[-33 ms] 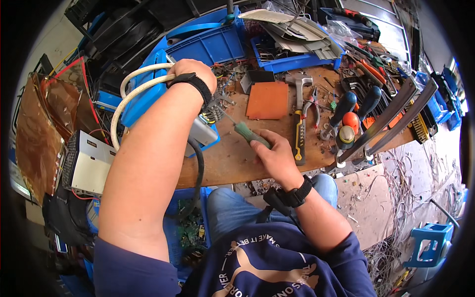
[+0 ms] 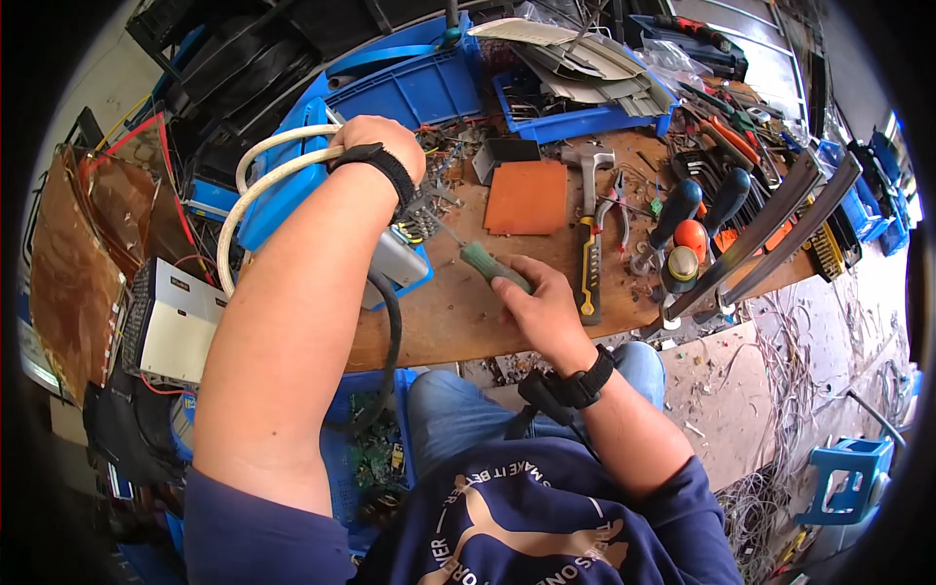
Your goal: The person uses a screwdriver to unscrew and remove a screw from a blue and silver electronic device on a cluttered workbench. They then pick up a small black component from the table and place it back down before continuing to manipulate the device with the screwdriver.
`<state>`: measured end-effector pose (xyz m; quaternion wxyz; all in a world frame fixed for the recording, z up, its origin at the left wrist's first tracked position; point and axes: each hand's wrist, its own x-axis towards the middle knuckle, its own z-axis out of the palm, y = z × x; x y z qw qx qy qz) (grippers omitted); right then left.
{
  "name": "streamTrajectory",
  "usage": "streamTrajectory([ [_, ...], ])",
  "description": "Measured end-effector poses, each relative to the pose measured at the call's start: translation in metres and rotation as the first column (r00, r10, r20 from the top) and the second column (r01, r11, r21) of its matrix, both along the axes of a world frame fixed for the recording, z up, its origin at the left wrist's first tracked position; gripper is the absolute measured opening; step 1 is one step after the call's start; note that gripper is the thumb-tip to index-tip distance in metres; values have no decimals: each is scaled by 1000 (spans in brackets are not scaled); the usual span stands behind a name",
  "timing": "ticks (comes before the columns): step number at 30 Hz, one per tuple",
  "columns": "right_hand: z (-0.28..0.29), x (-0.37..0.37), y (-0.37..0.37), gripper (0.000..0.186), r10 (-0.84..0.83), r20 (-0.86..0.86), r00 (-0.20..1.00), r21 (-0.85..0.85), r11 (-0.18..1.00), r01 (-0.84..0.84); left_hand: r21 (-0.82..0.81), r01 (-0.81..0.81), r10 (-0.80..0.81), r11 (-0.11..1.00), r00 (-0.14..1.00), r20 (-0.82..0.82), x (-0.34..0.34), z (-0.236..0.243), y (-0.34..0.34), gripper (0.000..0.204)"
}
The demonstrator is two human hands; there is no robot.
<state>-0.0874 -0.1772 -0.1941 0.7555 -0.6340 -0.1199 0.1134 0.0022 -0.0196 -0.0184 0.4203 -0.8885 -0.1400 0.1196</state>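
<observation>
My right hand [image 2: 538, 297] is closed round the green handle of a screwdriver [image 2: 482, 261]. The thin shaft runs up and left toward a metal-and-blue unit [image 2: 402, 255] beneath my left forearm. My left hand [image 2: 385, 138] is bent over at the side of a blue housing [image 2: 283, 210], and its fingers are hidden from view. Two thick cream cables [image 2: 230, 229] loop from near the left wrist down past the housing. A dark cable [image 2: 395, 322] hangs from the unit over the bench edge. The screwdriver tip is hard to make out among small metal parts.
On the wooden bench [image 2: 439, 336] lie an orange square plate [image 2: 526, 198], a hammer [image 2: 589, 244] and pliers [image 2: 614, 210]. Upright tools with blue handles [image 2: 682, 205] stand at the right. Blue bins [image 2: 414, 88] line the back. Circuit boards fill a blue crate [image 2: 343, 468] below.
</observation>
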Motion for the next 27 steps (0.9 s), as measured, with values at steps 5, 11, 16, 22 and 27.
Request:
streamTrajectory([
  [5, 5, -3, 2, 37, -6, -21, 1000, -5, 1000, 5, -45, 71, -71, 996, 997, -8, 2, 3, 4, 45],
  [11, 7, -6, 3, 35, -21, -50, 999, 27, 999, 23, -77, 61, -61, 995, 998, 9, 3, 5, 9, 45],
  [16, 2, -5, 7, 34, -24, -51, 998, 51, 998, 26, -89, 59, -58, 994, 998, 18, 4, 4, 10, 45],
  [22, 4, -5, 7, 35, -23, -63, 998, 50, 998, 26, -102, 49, -48, 994, 999, 12, 4, 5, 9, 46],
  [27, 6, -5, 5, 39, -14, -72, 997, 5, 1000, 14, -105, 38, -35, 994, 999, 28, 5, 5, 12, 47],
])
